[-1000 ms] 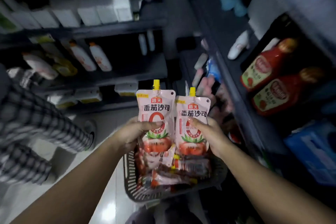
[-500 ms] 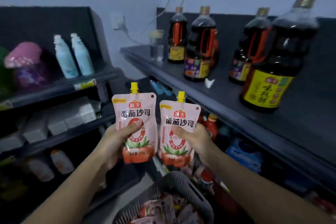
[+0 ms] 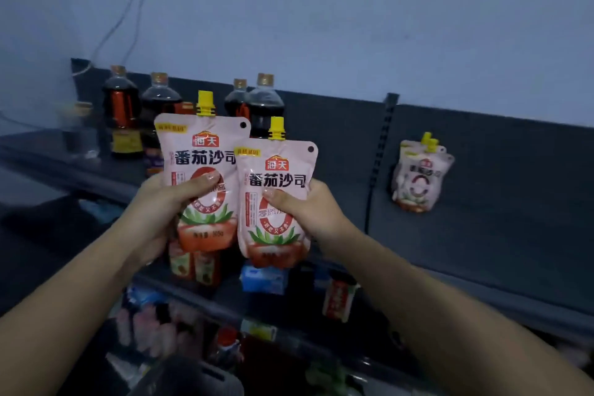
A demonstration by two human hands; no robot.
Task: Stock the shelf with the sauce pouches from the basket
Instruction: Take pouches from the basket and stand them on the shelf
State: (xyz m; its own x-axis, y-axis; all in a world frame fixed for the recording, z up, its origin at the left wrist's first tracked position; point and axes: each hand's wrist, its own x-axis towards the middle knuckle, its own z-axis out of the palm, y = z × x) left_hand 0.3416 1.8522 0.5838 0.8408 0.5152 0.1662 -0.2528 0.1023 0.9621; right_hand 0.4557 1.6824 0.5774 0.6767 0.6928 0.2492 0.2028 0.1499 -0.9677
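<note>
- Two pale-pink plastic sauce pouches with yellow spout caps are being held up in front of the dark grey metal top shelf (image 3: 482, 251). The left hand (image 3: 160, 202) is gripping the left pouch (image 3: 202, 151) around its middle. The right hand (image 3: 308, 206) is gripping the right pouch (image 3: 276, 183), thumb on its front.
- Neither held pouch is touching the shelf yet.
- At least two shelved matching pouches (image 3: 418, 177) are already leaning against the back panel, well apart from the dark-liquid bottles (image 3: 266, 106).
- Only a blurred edge of the dark plastic basket (image 3: 193, 379) is showing, its contents hidden; the task is judged as begun, with the amount left unknown.
- Both labels are showing "海天" in red and "番茄沙司" in black. "零添加" is showing on the right pouch and "305g" on the left.
</note>
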